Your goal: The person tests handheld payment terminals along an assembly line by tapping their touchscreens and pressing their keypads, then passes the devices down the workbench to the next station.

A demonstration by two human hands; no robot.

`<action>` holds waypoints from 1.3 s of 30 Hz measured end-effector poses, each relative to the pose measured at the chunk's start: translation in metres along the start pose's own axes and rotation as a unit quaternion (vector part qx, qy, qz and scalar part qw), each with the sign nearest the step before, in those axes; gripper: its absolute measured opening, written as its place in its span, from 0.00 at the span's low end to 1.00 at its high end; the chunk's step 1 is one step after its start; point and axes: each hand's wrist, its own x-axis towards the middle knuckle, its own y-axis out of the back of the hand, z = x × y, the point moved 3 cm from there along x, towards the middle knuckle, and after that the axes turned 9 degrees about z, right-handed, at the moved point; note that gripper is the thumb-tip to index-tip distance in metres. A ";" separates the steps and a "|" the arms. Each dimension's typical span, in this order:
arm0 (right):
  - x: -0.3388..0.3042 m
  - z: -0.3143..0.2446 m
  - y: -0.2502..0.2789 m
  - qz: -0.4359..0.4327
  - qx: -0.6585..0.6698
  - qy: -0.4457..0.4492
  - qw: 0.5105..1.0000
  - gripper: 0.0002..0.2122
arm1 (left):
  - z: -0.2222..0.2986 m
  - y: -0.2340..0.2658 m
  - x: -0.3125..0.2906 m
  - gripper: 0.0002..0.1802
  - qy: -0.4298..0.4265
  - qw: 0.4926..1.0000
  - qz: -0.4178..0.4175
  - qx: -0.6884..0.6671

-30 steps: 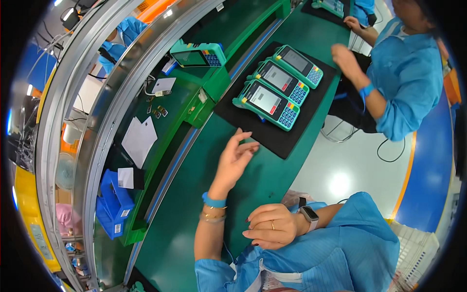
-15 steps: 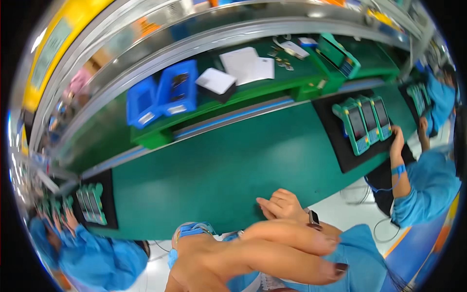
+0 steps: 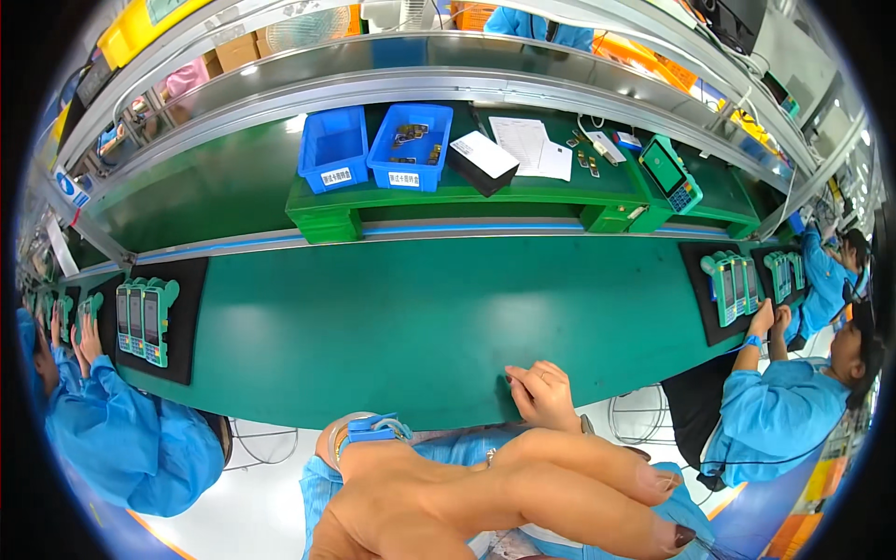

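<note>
My left hand (image 3: 485, 490) is large and close at the lower edge, with a blue strap (image 3: 373, 427) round its wrist. Its fingers stretch to the right, holding nothing that shows; the lower part is cut off by the frame. Behind it, my right hand (image 3: 543, 392) rests over the near edge of the green table (image 3: 429, 308). The fingers of that hand are curled in, and no object shows in them. Part of its wrist is hidden behind the left hand's fingers.
On the raised green shelf sit two blue bins (image 3: 334, 149), a black box (image 3: 483, 168), white papers (image 3: 532, 145) and a green handheld terminal (image 3: 669, 173). More terminals stand on black mats (image 3: 177, 359) at both sides. Co-workers in blue sit left (image 3: 131, 439) and right (image 3: 784, 411).
The whole view has turned and levelled, so the table and shelf lie straighter and the bins appear further right. My left hand stays stretched out and my right hand stays curled.
</note>
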 end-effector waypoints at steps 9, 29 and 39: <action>-0.007 0.001 0.001 0.003 -0.004 0.003 1.000 0.08 | 0.005 -0.016 0.000 0.32 -0.003 0.999 -0.022 -0.049; 0.187 -0.174 0.149 0.091 0.476 0.314 0.816 0.05 | -0.002 -0.051 0.053 0.23 -0.117 0.989 -0.050 0.081; 0.133 -0.194 0.215 0.041 0.558 0.304 0.772 0.10 | 0.053 -0.121 0.012 0.19 -0.246 0.958 -0.127 0.081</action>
